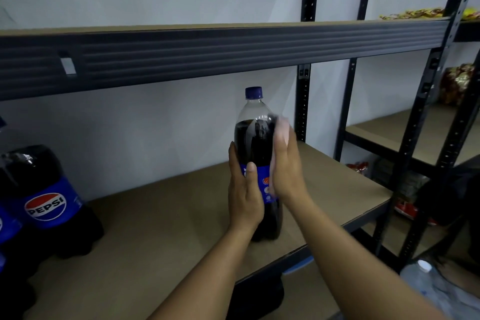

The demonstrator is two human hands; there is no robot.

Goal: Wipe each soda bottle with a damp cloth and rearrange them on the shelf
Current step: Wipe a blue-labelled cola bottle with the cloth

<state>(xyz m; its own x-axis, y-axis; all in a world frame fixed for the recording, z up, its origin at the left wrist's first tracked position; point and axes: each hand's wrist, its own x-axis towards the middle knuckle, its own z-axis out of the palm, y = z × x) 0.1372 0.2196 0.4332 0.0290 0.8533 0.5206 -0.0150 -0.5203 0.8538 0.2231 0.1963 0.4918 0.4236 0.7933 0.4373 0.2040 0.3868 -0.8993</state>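
Observation:
A large dark cola bottle (255,143) with a blue cap and blue label stands upright on the brown shelf board (161,228). My left hand (245,189) grips its left side at the label, thumb across the front. My right hand (285,163) presses a pale cloth (283,128) flat against the bottle's right side; the cloth shows above the fingertips and along the palm edge. More Pepsi bottles (46,200) stand at the shelf's left end, partly cut off by the frame.
A dark metal shelf beam (207,52) runs overhead, close above the bottle cap. Black uprights (304,101) stand just right of the bottle. Snack packets (454,86) lie on the neighbouring rack at right. A clear water bottle (423,278) sits low at right.

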